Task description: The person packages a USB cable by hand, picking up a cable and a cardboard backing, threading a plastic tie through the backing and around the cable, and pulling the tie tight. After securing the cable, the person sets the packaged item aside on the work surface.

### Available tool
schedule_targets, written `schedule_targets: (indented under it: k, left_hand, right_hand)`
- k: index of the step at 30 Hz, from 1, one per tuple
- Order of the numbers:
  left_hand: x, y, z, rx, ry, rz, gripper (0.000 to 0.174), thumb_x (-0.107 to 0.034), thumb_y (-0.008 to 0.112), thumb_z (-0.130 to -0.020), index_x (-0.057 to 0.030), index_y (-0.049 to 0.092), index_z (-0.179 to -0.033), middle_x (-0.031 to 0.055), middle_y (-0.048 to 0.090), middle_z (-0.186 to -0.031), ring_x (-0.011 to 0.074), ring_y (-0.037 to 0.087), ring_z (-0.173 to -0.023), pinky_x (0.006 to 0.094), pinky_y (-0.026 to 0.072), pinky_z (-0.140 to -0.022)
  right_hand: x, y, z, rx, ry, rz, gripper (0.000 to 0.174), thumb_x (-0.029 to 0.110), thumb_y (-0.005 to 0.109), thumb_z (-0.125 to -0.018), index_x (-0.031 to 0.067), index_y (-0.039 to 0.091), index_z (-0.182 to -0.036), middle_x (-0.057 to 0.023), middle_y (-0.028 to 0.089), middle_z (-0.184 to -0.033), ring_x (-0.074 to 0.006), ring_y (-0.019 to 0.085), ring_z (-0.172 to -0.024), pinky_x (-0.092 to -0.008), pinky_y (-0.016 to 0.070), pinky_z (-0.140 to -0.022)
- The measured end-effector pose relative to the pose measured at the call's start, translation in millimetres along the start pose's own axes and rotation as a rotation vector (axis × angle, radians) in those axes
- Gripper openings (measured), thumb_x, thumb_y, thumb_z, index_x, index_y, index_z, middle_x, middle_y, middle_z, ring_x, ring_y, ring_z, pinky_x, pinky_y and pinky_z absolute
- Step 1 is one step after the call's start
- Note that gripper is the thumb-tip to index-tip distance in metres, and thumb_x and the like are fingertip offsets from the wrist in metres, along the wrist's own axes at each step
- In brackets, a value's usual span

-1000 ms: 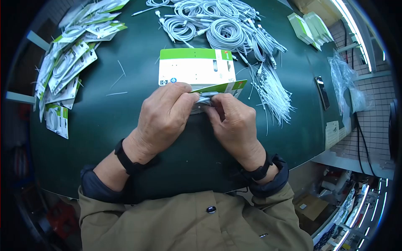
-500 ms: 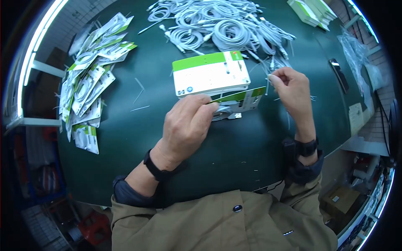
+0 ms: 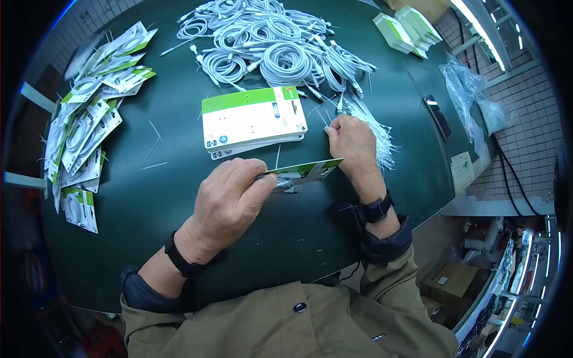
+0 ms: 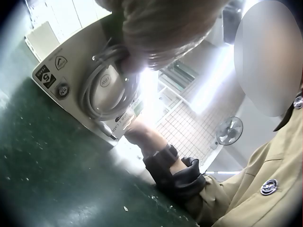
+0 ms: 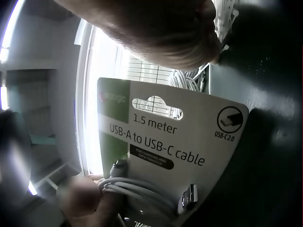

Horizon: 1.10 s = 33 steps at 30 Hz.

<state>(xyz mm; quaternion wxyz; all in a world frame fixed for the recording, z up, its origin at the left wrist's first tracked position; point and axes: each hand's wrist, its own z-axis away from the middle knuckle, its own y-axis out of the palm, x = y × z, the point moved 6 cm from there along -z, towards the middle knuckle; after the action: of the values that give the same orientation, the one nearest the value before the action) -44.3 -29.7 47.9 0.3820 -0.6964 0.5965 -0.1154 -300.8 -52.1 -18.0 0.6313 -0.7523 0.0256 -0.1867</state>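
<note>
My left hand (image 3: 230, 197) grips the left end of a green-and-white retail card (image 3: 316, 171), tilted on edge above the table. A coiled white USB cable (image 5: 142, 194) lies against the card's face, the left thumb over it. The right wrist view shows the card's hang slot and "USB-A to USB-C cable" print. Beyond the card's right end, my right hand (image 3: 353, 146) pinches a thin white cable tie (image 3: 323, 117) between thumb and forefinger. Just behind that hand lies a bundle of white cable ties (image 3: 376, 128).
A stack of blank cards (image 3: 253, 119) lies ahead of the left hand. Farther back is a heap of coiled cables (image 3: 268, 48). Carded cables (image 3: 80, 137) pile up at left. A phone (image 3: 437, 117), plastic bag (image 3: 477, 95) and more cards (image 3: 406, 30) are at right.
My right hand has left the card, reached the cable ties, and come away slightly with one. The left hand keeps the card and has drawn it nearer, away from the stack.
</note>
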Motion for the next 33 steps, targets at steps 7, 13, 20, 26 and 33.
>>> schedule_targets:
  k: [7, 13, 20, 26, 33]
  left_hand:
    - [0.6, 1.1, 1.2, -0.001, 0.007, 0.005, 0.026, 0.007, 0.079, -0.073, -0.0016, 0.069, -0.095, 0.011, 0.068, -0.093, 0.0282, 0.069, -0.078, 0.0376, 0.0575, -0.067]
    - [-0.5, 2.9, 1.1, 0.009, 0.001, 0.051, 0.029, 0.01, 0.079, -0.071, -0.0014, 0.069, -0.096, 0.0116, 0.069, -0.094, 0.0289, 0.07, -0.079, 0.0377, 0.058, -0.067]
    - [-5.3, 3.7, -3.0, 0.049, 0.007, 0.067, 0.028, 0.011, 0.08, -0.071, -0.0004, 0.069, -0.094, 0.0125, 0.069, -0.093, 0.0291, 0.07, -0.078, 0.0372, 0.0581, -0.066]
    - [-7.0, 4.8, -4.0, 0.055, 0.021, 0.078, 0.027, 0.011, 0.081, -0.071, -0.0007, 0.069, -0.093, 0.0123, 0.069, -0.091, 0.0286, 0.07, -0.077, 0.0367, 0.0574, -0.066]
    - [-6.7, 4.3, -4.9, 0.042, 0.026, 0.073, 0.027, 0.011, 0.081, -0.071, -0.0009, 0.068, -0.092, 0.0118, 0.069, -0.091, 0.0281, 0.07, -0.077, 0.0365, 0.0575, -0.066]
  right_hand:
    - [-1.2, 3.2, 2.7, -0.038, -0.02, 0.03, 0.02, 0.019, 0.069, -0.095, -0.0004, 0.066, -0.101, -0.0223, 0.073, -0.098, -0.043, 0.071, -0.09, -0.0516, 0.056, -0.082]
    - [-11.8, -12.3, 1.4, -0.084, 0.001, -0.153, 0.017, 0.014, 0.072, -0.092, 0.0017, 0.065, -0.103, -0.0201, 0.074, -0.094, -0.0409, 0.072, -0.091, -0.0516, 0.0548, -0.081]
    - [-24.4, -16.3, -4.5, -0.219, 0.029, -0.42, 0.018, 0.01, 0.077, -0.088, 0.0094, 0.068, -0.104, -0.0113, 0.077, -0.084, -0.0334, 0.074, -0.08, -0.0445, 0.0562, -0.074]
    - [-26.4, -14.9, -8.3, -0.232, -0.032, -0.614, 0.023, 0.004, 0.075, -0.088, 0.0082, 0.071, -0.11, -0.0103, 0.075, -0.078, -0.0223, 0.073, -0.073, -0.0366, 0.0553, -0.068]
    - [-25.2, -13.6, -7.7, -0.253, -0.023, -0.737, 0.023, 0.004, 0.075, -0.089, 0.0006, 0.076, -0.111, -0.0089, 0.076, -0.082, -0.014, 0.069, -0.07, -0.0279, 0.0553, -0.069]
